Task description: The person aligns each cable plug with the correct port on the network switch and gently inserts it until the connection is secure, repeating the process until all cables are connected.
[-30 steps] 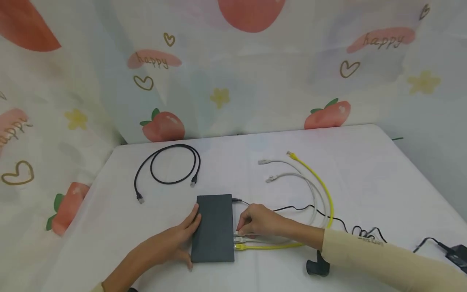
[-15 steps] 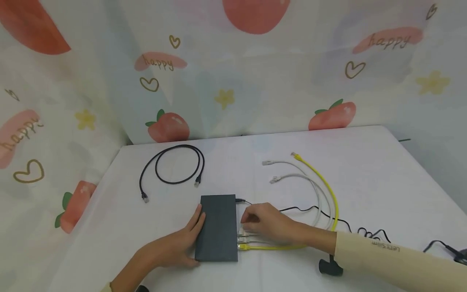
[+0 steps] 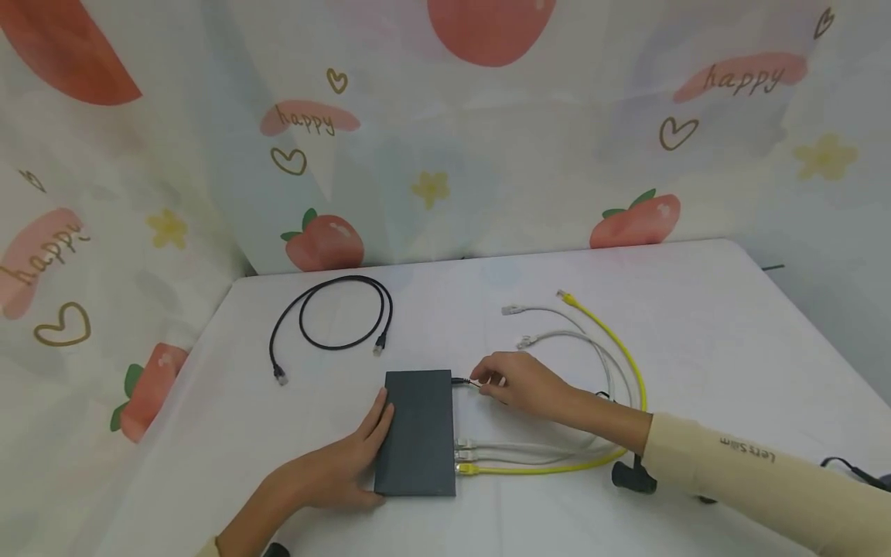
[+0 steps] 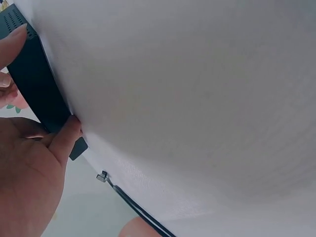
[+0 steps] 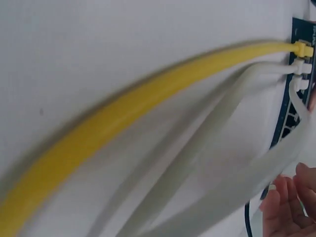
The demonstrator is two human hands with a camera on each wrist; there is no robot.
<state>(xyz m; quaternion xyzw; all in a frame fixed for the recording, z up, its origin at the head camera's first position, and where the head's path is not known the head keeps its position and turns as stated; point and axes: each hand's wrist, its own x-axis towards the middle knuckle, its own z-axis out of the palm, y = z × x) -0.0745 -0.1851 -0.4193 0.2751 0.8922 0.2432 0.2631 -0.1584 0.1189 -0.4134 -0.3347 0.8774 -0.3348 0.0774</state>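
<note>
A dark network switch (image 3: 418,433) lies flat on the white table. My left hand (image 3: 334,472) holds its left side, with fingertips over the edge and the thumb at the near corner. Two white ethernet cables (image 3: 518,447) and a yellow ethernet cable (image 3: 543,469) sit in ports on its right side. At the far end of that side is a black power plug (image 3: 459,381). My right hand (image 3: 525,383) is beside this plug, fingers loosely bent; whether the fingertips touch its cord is unclear. In the right wrist view nothing shows between the fingers (image 5: 276,200).
A black ethernet cable (image 3: 341,347) lies coiled at the back left. The loose ends of the white and yellow cables curve toward the back, beyond my right arm. Much of the black power cord is hidden under that arm. A patterned cloth (image 3: 445,139) hangs behind the table.
My right hand pinched a white cable's plug at the switch a second ago. It has let go and moved away from me to the power plug. The left hand stays at the switch.
</note>
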